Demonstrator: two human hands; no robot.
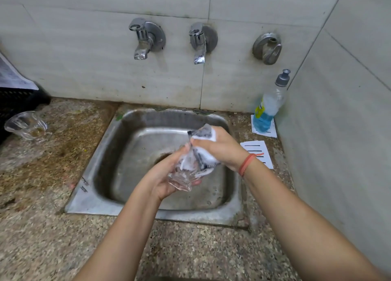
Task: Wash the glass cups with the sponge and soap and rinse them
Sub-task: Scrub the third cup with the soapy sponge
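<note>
Over the steel sink, my left hand grips a clear glass cup from below, its base toward me. My right hand holds a foamy white-and-dark sponge, which is pushed into and against the cup's mouth. Soap suds cover the sponge and the cup's upper part. A second glass cup lies tilted on the counter at the far left. The soap bottle, holding blue liquid, stands at the back right corner.
Two taps and a valve are on the tiled wall above the sink; no water runs. A black crate sits at the left edge. Paper cards lie right of the sink on the granite counter.
</note>
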